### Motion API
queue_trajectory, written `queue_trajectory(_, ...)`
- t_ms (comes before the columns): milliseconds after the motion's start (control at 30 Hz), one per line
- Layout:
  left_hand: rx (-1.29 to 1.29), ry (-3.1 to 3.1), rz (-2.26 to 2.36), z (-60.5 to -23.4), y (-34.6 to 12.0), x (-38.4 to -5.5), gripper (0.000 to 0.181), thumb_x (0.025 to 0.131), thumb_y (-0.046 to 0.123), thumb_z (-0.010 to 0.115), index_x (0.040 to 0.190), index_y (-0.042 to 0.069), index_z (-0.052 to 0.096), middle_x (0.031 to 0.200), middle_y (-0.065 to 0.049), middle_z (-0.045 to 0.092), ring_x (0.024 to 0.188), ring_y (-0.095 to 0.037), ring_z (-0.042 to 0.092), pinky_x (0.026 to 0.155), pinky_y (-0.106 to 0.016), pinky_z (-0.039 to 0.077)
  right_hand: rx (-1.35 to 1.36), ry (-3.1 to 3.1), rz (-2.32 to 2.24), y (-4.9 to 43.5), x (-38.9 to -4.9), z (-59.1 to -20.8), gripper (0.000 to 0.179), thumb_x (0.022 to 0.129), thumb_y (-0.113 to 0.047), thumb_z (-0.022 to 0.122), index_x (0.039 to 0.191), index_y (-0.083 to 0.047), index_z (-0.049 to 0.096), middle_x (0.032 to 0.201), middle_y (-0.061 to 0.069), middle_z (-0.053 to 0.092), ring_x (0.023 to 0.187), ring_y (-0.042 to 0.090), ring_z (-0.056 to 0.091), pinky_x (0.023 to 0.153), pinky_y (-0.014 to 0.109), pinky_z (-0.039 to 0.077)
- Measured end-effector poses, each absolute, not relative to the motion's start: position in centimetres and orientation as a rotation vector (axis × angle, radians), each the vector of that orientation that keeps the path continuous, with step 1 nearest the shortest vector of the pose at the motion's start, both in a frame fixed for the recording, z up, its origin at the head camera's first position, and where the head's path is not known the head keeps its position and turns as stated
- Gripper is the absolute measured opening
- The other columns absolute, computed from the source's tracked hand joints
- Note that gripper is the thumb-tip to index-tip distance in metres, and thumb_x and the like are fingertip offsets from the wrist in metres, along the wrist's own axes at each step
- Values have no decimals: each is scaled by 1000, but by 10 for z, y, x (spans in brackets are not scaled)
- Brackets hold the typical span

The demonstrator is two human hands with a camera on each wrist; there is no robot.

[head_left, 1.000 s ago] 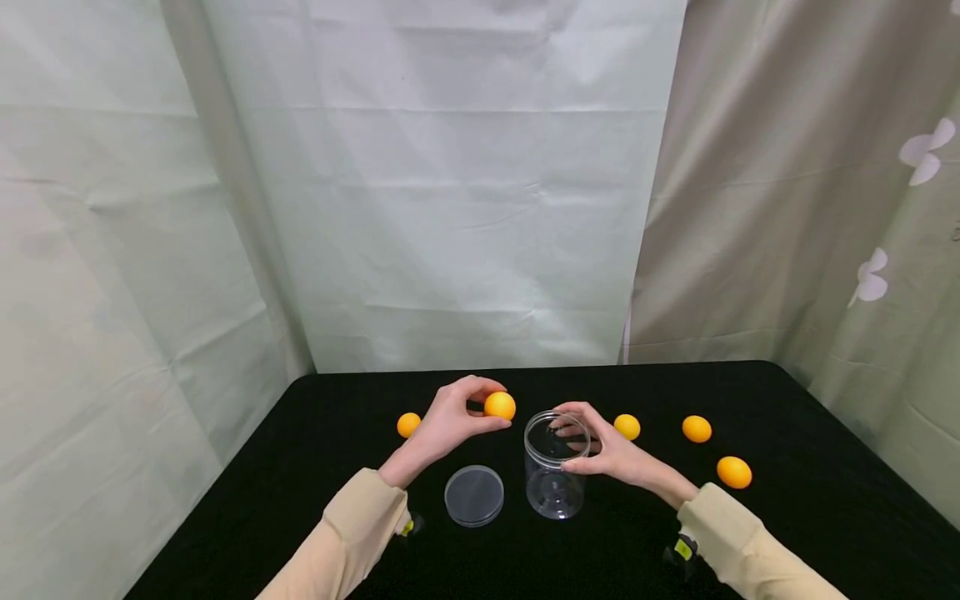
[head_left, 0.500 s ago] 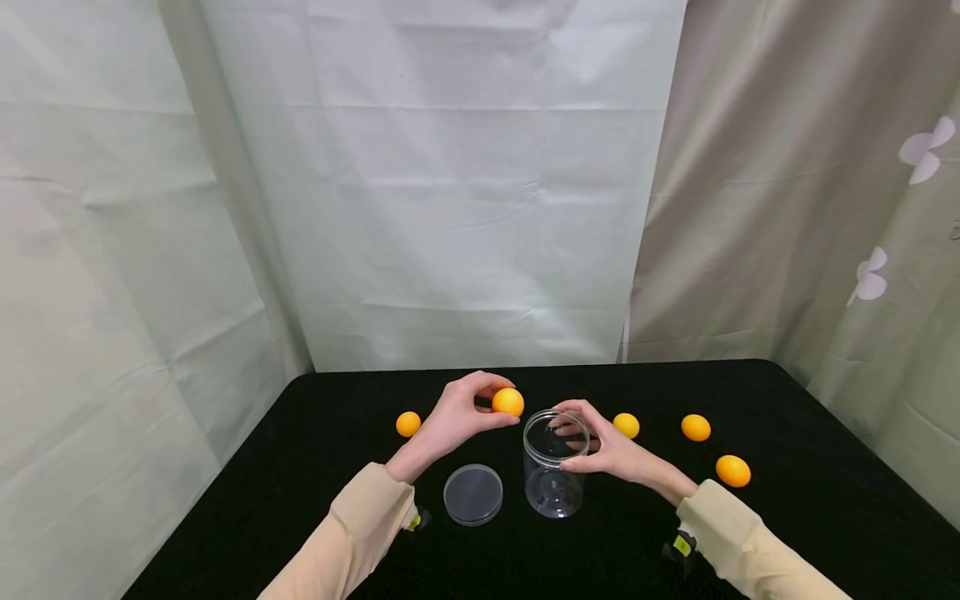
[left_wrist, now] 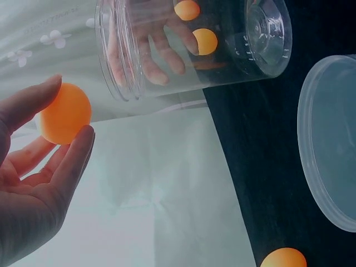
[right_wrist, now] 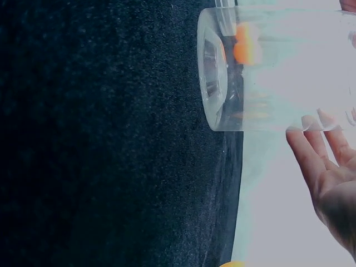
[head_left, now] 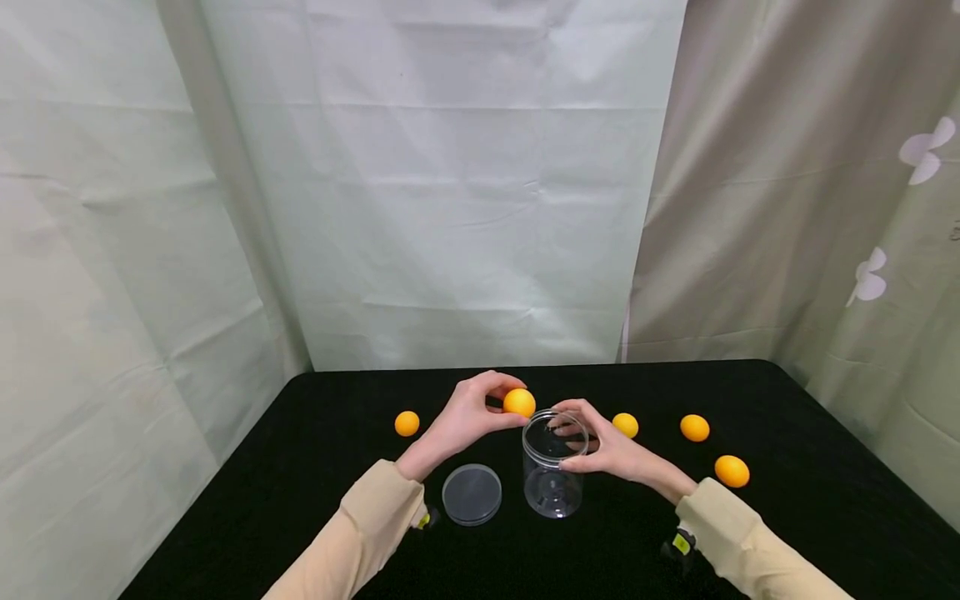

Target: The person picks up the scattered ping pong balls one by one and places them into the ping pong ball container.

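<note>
Between its fingertips (left_wrist: 82,147), the left grip (head_left: 465,412) pinches 1 ball (head_left: 519,403); right grip (head_left: 611,450) holds jar (head_left: 553,492).

We cannot tell home from lab or studio; it is a curtained-off spot, with pale sheets (head_left: 465,183) and a flowered curtain (head_left: 750,208) screening a black worktop (head_left: 600,550) on three sides.

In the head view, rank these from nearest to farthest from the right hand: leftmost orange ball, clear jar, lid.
1. Clear jar: held by the right hand.
2. Lid: on the black table, left of the jar.
3. Leftmost orange ball: farther left than the lid.
</note>
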State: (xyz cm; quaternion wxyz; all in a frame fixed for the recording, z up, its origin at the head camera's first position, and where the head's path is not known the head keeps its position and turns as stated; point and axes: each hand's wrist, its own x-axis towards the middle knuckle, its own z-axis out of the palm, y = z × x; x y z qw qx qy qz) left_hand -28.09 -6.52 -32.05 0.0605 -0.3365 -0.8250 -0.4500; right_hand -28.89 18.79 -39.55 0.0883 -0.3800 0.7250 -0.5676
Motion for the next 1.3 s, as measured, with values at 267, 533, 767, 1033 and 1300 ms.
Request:
queue_trajectory(267,-1059,-2471,-1402,-321,-59,-280,38,74,17,75,108,5,61,98,2,56,85,-12,55,71,-25,48,-1119,2145,-1669,189,-289,-393,61,82,-9,61,132,-9,26,126,22,32,112,38,37,88,50,38)
queue_trajectory(533,-1120,-2458,-1432,-322,-52,-280,37,74,17,75,107,6,61,98,1,55,85,-14,54,69,-25,49,-1118,2147,-1665,189,-290,-392,62,81,-7,61,132,-7,24,127,21,33,113,39,37,89,52,36)
queue_trajectory(767,-1153,-2493,-1380,-320,-44,-278,38,75,20,75,108,8,61,100,3,55,86,-13,53,70,-24,48,-1116,2130,-1672,190,-290,-394,63,81,-8,61,131,-8,24,128,20,30,114,40,35,88,54,36)
queue_trajectory(1033,-1203,-2502,-1383,-322,-39,-276,39,75,21,74,110,9,60,101,2,54,88,-15,53,74,-29,46,-1116,2120,-1670,188,-289,-393,62,82,-7,61,131,-10,24,132,19,27,114,37,37,87,51,38)
queue_trajectory(1300,-1197,-2535,-1349,-321,-36,-275,38,75,22,75,108,8,61,99,5,55,86,-11,52,73,-27,46,-1091,2169,-1654,188,-289,-393,60,82,-9,61,130,-11,25,129,20,30,112,37,38,84,51,40)
